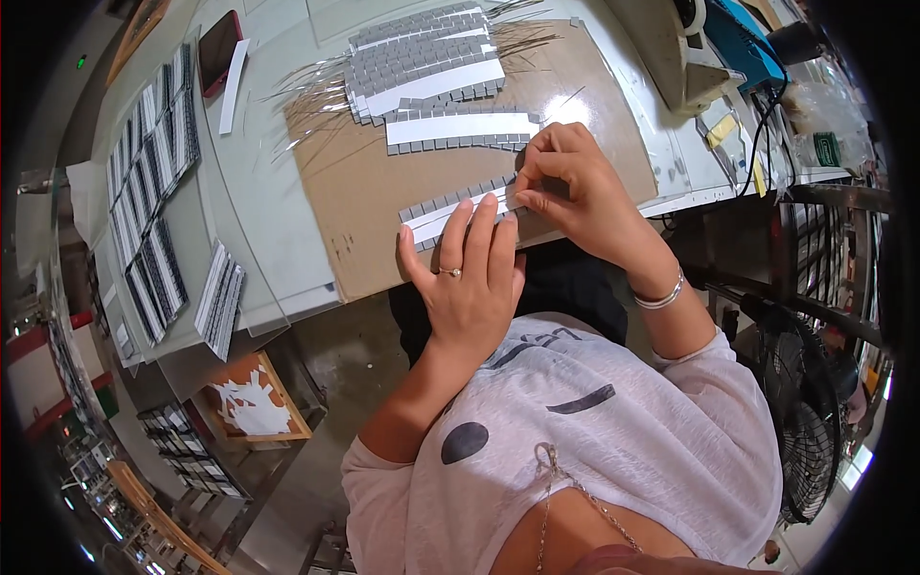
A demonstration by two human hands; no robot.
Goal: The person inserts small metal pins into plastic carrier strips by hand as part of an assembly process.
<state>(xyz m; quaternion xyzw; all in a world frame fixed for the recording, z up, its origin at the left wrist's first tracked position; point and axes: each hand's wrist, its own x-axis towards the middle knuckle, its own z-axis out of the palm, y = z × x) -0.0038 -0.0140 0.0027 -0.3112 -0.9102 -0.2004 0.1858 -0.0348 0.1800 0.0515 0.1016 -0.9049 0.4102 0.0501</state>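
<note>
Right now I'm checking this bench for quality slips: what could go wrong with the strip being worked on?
1. The left hand only presses the strip flat; if it slides, the grey pieces could misalign.
2. The right hand pinches one end, which may bend or tear.
3. Loose thin wires by the stacked strips could snag.

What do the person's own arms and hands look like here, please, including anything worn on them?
Both forearms are bare. The left hand wears a ring on one finger. The right hand has a thin silver bracelet at the wrist. The white top's short sleeves end above the elbows.
</note>
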